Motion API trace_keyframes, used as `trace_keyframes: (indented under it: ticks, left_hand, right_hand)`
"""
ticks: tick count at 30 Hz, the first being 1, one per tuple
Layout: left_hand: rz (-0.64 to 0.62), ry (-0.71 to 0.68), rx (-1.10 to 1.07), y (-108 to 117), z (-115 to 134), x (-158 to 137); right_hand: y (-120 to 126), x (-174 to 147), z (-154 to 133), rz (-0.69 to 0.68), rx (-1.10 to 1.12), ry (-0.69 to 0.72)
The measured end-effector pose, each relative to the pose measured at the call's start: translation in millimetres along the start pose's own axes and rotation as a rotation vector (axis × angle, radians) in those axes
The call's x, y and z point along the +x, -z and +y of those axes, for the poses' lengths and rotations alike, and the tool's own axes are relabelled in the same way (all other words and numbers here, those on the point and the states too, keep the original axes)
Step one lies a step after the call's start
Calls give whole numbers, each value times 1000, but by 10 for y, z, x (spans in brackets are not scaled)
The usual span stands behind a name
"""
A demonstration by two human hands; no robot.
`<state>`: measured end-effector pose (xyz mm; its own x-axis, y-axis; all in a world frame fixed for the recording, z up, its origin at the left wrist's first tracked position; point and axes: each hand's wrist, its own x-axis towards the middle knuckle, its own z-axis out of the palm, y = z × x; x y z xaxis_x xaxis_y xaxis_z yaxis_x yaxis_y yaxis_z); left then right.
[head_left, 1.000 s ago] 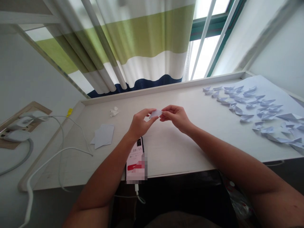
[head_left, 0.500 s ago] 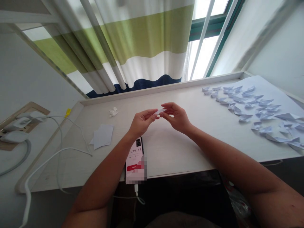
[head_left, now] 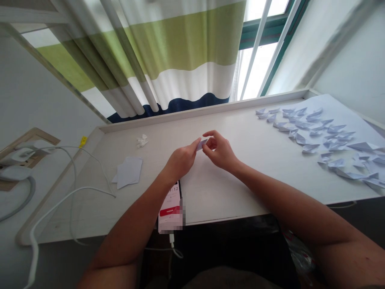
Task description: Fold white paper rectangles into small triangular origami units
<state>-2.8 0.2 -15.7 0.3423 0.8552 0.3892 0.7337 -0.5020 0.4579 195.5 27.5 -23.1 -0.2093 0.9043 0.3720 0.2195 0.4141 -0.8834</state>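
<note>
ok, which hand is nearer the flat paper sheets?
Left: the left hand is right of the flat paper sheets, not touching; the right hand is farther right.

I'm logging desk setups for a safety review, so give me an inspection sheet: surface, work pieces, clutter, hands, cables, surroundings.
Surface: white desk, raised edge along the back.
Work pieces: small folded paper in hand; folded paper pieces spread at right; flat paper sheets at left.
Clutter: crumpled white scrap; phone partly hidden by the left forearm.
Hands: left hand pinches the small folded paper; right hand is at its other end, grip unclear.
Cables: white cables at left, near the wall outlet; charging cable in the phone.
Surroundings: striped curtain, window.
</note>
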Motion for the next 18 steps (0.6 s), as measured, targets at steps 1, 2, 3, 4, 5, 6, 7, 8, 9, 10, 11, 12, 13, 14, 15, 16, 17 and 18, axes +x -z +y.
trace_keyframes:
  ticks: [1, 2, 3, 4, 5, 6, 7, 8, 9, 10, 11, 12, 13, 14, 15, 16, 17, 18]
  left_hand:
    - [-4, -12, 29, 5, 19, -2]
    - [-5, -16, 39, 11, 37, -1]
    - [-1, -10, 31, 17, 53, 1]
    - [4, 1, 8, 23, 65, 3]
    - [9, 16, -27, 27, 74, 6]
    - [17, 34, -71, 30, 79, 8]
    - [27, 55, -120, 31, 83, 11]
    - [40, 79, -173, 31, 86, 14]
    - [58, 107, -236, 30, 89, 19]
    - [77, 140, -313, 29, 92, 26]
    - [93, 179, -404, 29, 97, 35]
    - [106, 222, -506, 32, 102, 46]
    - [112, 264, -615, 39, 107, 58]
    - [110, 300, -719, 51, 113, 69]
    - [102, 324, -809, 66, 119, 80]
    - [93, 338, -879, 84, 125, 89]
    - [87, 345, -931, 103, 130, 95]
    - [86, 351, -970, 122, 133, 100]
  right_hand:
    - [-16, -6, -3, -6, -12, -36]
    - [-33, -10, -5, -15, -14, -64]
    - [-49, -15, -5, -26, -13, -83]
    - [-65, -18, -4, -32, -20, -87]
    - [-80, -22, -1, -34, -39, -79]
    - [-94, -25, 3, -33, -73, -60]
    - [-107, -28, 7, -32, -117, -38]
    - [-117, -30, 12, -33, -165, -17]
    - [-123, -33, 16, -36, -204, -2]
    - [-126, -36, 18, -40, -229, 6]
    - [-125, -40, 18, -43, -236, 13]
    - [-119, -44, 15, -41, -229, 25]
    - [-108, -48, 10, -32, -214, 50]
    - [-94, -52, 4, -20, -196, 89]
    - [-77, -55, -5, -11, -181, 139]
    - [-57, -56, -14, -4, -165, 194]
    - [-37, -55, -22, -3, -147, 244]
    - [-19, -51, -30, -9, -124, 283]
